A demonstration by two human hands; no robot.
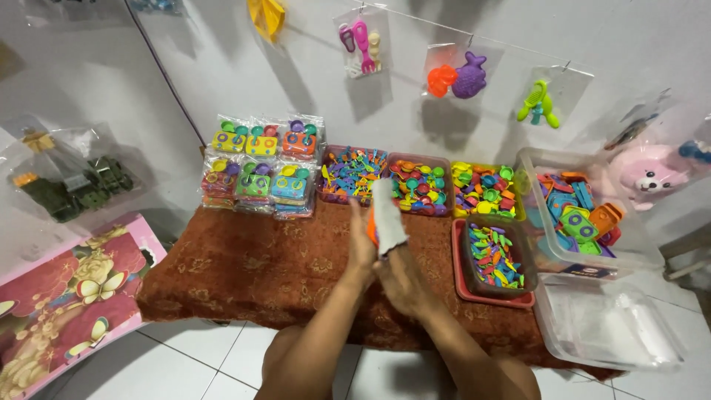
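both hands (381, 259) | clear bag (386, 215) upright | long axis vertical

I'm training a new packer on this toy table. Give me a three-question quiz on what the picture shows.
1. True or false: the left hand and right hand meet over the brown cloth.
2. What do the hands hold? A) a clear bag with an orange toy B) a pink plush C) a green truck
3. Which container lies nearest the right hand?

Key: 1 true. 2 A. 3 The dark tub of small coloured pieces, set in a red tray.
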